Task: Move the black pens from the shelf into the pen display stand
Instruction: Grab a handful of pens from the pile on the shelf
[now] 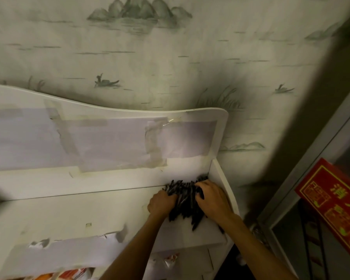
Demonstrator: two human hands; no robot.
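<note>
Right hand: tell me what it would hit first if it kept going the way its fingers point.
Probably the black pens under the right hand; beyond them, the shelf's white back panel. Depth is unclear.

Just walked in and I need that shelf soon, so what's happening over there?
A person is gathering a heap of black pens at the right end of a white shelf, by its side wall. The left hand grips the pile from the left and the right hand curls over it from the right. The pens are bunched between both hands, seemingly resting on the shelf. No display stand is in view. A red box sits off to the right.
</note>
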